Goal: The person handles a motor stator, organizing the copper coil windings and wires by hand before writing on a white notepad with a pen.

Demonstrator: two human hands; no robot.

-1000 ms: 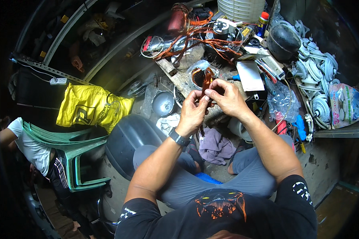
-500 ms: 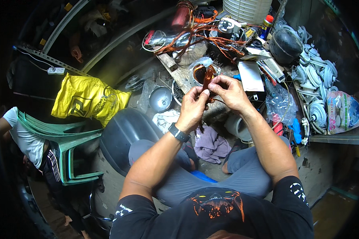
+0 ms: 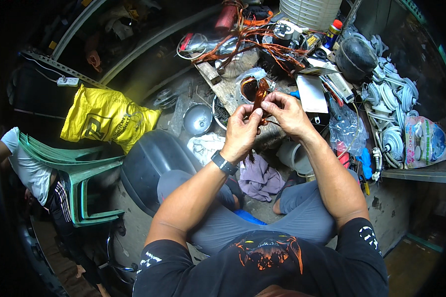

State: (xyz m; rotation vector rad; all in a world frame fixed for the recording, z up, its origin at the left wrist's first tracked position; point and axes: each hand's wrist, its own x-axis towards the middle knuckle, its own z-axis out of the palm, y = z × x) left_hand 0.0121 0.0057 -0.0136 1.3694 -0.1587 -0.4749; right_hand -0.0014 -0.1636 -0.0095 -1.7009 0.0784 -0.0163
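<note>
A bundle of copper wire [image 3: 261,93] stands up between my two hands, its lower ends hanging dark beneath my fingers. My left hand [image 3: 242,131] is closed round the lower part of it, thumb on top. Close beside it, my right hand [image 3: 288,118] pinches at the same wire with thumb and fingers. Just beyond lies a round metal motor part [image 3: 243,89] with copper coils inside, on a worn wooden board [image 3: 223,91]; my hands partly cover it. Clear plastic [image 3: 255,74] lies over its far edge.
Long copper strands [image 3: 238,42] spread across the far clutter. To the right are a spray can [image 3: 333,32], a white box [image 3: 312,94] and pulley-like grey parts [image 3: 389,94]. A metal bowl [image 3: 198,119], yellow bag [image 3: 101,119], green chairs [image 3: 79,168] and another person [image 3: 32,163] are left.
Both hands stay at the wire bundle with small finger movements. The bundle leans slightly more to the right, and more of the motor part's opening shows. The view has shifted slightly.
</note>
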